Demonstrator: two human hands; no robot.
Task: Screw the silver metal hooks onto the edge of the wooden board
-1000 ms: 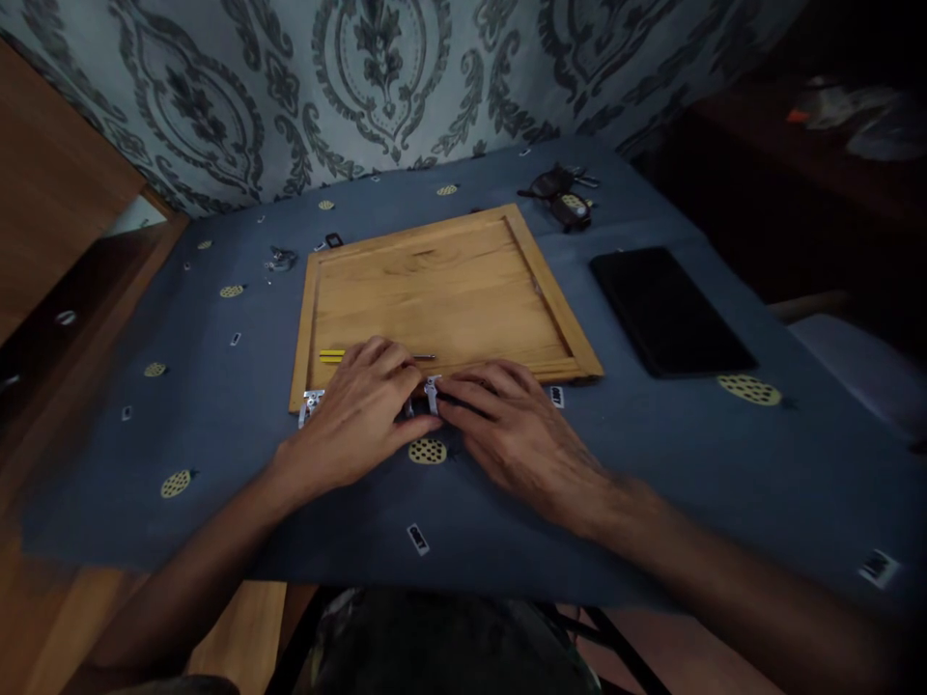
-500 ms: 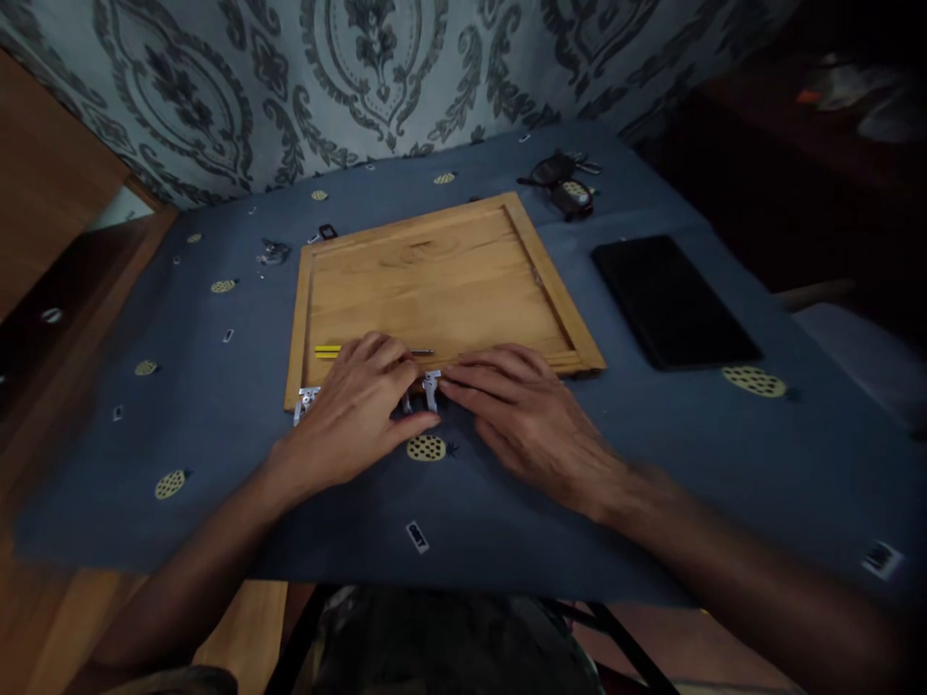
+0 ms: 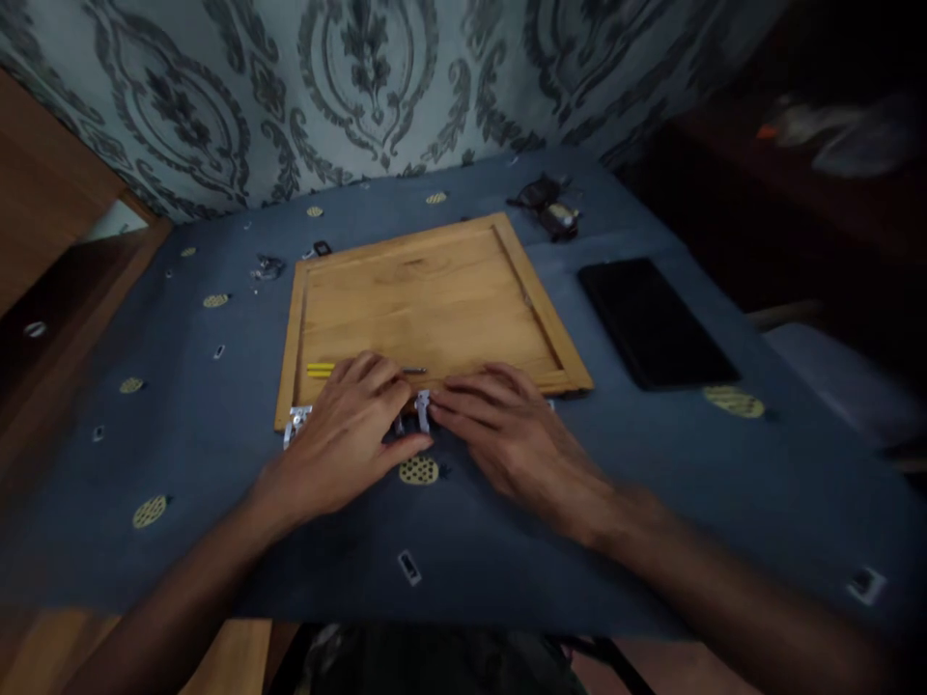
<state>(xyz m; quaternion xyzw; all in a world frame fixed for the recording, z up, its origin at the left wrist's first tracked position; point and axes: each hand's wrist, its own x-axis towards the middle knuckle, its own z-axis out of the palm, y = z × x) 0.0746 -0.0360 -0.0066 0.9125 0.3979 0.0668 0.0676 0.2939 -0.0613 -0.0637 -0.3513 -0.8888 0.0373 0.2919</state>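
Your left grip point(image 3: 354, 425) curled at the near edge of the wooden panel point(image 3: 412, 309), your right grip point(image 3: 511, 434) beside the metal hinge point(image 3: 423, 411) there; how closed, or holding what, I couldn't tell.

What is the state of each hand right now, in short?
Left hand: curled, thumb apart, beside the metal piece; grip cannot be told.
Right hand: close by the same piece; grip cannot be told.
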